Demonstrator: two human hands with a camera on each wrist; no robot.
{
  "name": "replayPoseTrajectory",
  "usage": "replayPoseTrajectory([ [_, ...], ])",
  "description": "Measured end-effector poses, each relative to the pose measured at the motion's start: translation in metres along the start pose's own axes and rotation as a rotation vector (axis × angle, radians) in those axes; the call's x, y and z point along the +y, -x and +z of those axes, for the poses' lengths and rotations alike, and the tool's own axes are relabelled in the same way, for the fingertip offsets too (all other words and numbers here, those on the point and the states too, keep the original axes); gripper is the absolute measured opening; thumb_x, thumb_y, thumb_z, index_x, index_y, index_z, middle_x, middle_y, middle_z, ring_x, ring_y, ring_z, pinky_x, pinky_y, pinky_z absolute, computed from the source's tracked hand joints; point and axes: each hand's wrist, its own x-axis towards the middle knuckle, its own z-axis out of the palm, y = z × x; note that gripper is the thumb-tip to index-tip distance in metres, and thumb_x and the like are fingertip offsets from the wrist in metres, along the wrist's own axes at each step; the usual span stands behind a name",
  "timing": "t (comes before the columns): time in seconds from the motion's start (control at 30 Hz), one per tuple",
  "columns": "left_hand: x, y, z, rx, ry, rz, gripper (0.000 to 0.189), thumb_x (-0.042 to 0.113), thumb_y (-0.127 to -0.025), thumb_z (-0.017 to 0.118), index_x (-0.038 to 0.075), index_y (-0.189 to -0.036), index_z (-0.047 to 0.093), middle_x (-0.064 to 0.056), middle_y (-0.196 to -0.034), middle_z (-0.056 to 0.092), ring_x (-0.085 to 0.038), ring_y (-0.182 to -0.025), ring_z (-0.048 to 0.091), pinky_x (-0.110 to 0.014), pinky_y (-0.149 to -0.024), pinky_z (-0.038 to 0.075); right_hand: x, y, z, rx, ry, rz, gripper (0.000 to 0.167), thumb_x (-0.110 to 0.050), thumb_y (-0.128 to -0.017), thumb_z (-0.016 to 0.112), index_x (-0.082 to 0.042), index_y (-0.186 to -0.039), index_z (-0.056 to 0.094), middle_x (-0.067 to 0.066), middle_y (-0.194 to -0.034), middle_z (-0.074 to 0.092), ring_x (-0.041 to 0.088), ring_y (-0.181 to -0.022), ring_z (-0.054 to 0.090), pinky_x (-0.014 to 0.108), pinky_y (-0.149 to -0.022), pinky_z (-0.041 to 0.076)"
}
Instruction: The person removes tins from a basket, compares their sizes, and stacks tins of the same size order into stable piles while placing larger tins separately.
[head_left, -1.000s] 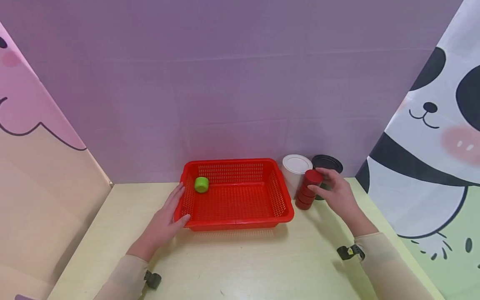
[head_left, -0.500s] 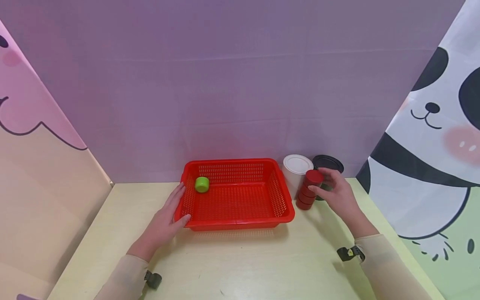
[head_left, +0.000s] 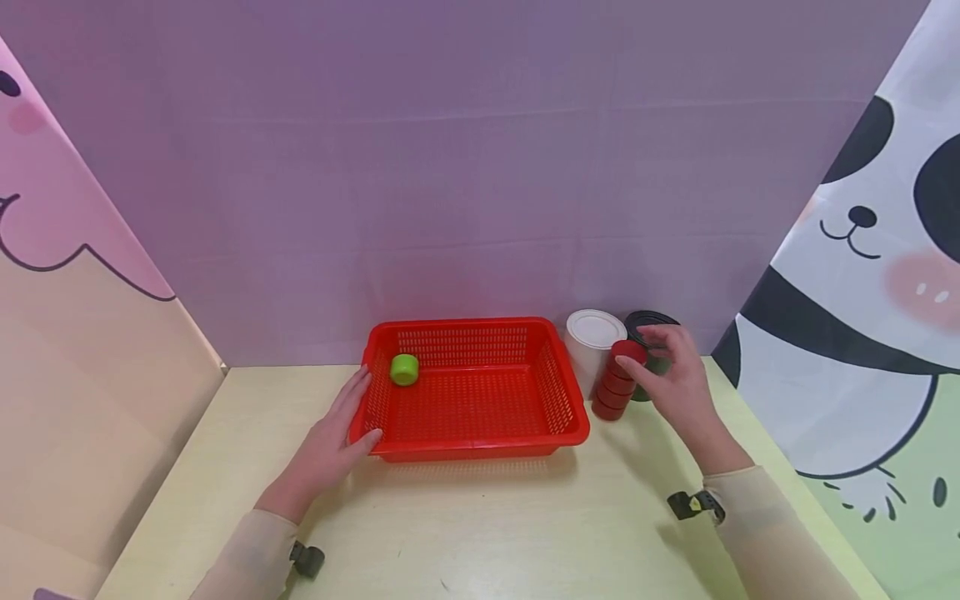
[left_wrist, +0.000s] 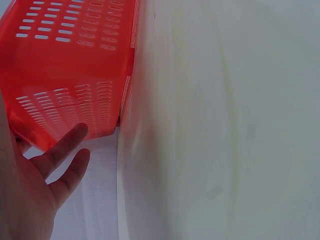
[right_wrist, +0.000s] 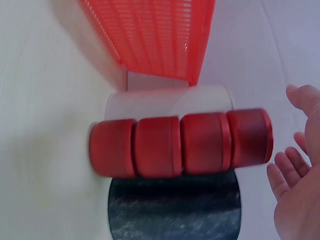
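Observation:
A red perforated plastic basket [head_left: 472, 447] stands on the table. Inside it, near the left wall, sits a small lime-green cup-like piece [head_left: 404, 370]. My left hand [head_left: 327, 450] lies along the basket's left side with straight, spread fingers; in the left wrist view some fingertips [left_wrist: 75, 132] reach beside its wall. A stack of several short dark-red cylinders [head_left: 617, 385] stands upright to the basket's right. My right hand [head_left: 678, 387] hovers at the top of this stack, thumb and fingers parted. In the right wrist view the fingers are apart from the top red cylinder [right_wrist: 250, 136].
Close behind the red stack stand a white lidded canister [head_left: 585, 354] and a dark canister with a black lid [head_left: 652, 318], partly hidden by the right hand. A purple cloth backdrop [head_left: 465, 183] rises behind the table [head_left: 510, 533].
My right hand has risen slightly, its thumb and fingers loosening from the top of the red stack. The stack stays upright in place. The left hand and basket have not visibly moved.

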Motion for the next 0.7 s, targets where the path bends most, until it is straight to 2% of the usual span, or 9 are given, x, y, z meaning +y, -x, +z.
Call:
replayPoseTrajectory([
  [0.2, 0.002, 0.0, -0.001, 0.001, 0.01, 0.0, 0.098, 0.048, -0.102, 0.073, 0.023, -0.179, 0.017, 0.002, -0.185, 0.013, -0.038, -0.163, 0.034, -0.062, -0.104, 0.059, -0.018, -0.007, 0.009, -0.059, -0.035, -0.046, 0.045, -0.007, -0.098, 0.084, 0.002, -0.137, 0.062, 0.017, -0.135, 0.059, 0.037, -0.118, 0.064, 0.009, -0.093, 0.051],
  [0.33, 0.001, 0.001, -0.001, 0.002, 0.016, -0.006, 0.099, 0.042, -0.102, 0.075, 0.024, -0.179, 0.017, 0.003, -0.185, 0.013, -0.038, -0.162, 0.034, -0.062, -0.104, 0.06, -0.035, -0.019, 0.023, -0.156, -0.048, -0.056, 0.035, -0.011, -0.101, 0.083, 0.0, -0.129, 0.065, 0.013, -0.13, 0.061, 0.035, -0.112, 0.066, 0.011, -0.088, 0.054],
  [0.47, 0.0, 0.001, -0.001, -0.001, 0.02, -0.013, 0.099, 0.04, -0.101, 0.076, 0.024, -0.179, 0.017, 0.003, -0.185, 0.013, -0.037, -0.163, 0.033, -0.061, -0.103, 0.06, -0.055, -0.033, 0.04, -0.293, -0.076, -0.047, 0.029, -0.018, -0.102, 0.081, -0.006, -0.125, 0.068, 0.015, -0.128, 0.064, 0.032, -0.112, 0.065, 0.026, -0.091, 0.059],
  [0.57, 0.0, 0.0, -0.001, -0.002, 0.022, -0.017, 0.1, 0.039, -0.101, 0.077, 0.025, -0.179, 0.017, 0.005, -0.185, 0.013, -0.036, -0.163, 0.033, -0.06, -0.103, 0.061, -0.072, -0.043, 0.054, -0.387, -0.087, -0.043, 0.031, -0.019, -0.101, 0.082, -0.008, -0.127, 0.068, 0.014, -0.127, 0.065, 0.033, -0.115, 0.063, 0.042, -0.093, 0.06],
  [0.7, -0.002, 0.0, 0.001, 0.005, 0.011, -0.007, 0.099, 0.039, -0.101, 0.077, 0.024, -0.179, 0.018, 0.003, -0.185, 0.014, -0.037, -0.162, 0.034, -0.06, -0.102, 0.061, -0.091, -0.057, 0.073, -0.485, -0.083, -0.054, 0.036, -0.021, -0.1, 0.083, -0.007, -0.129, 0.067, 0.013, -0.128, 0.065, 0.035, -0.118, 0.063, 0.053, -0.096, 0.059],
])
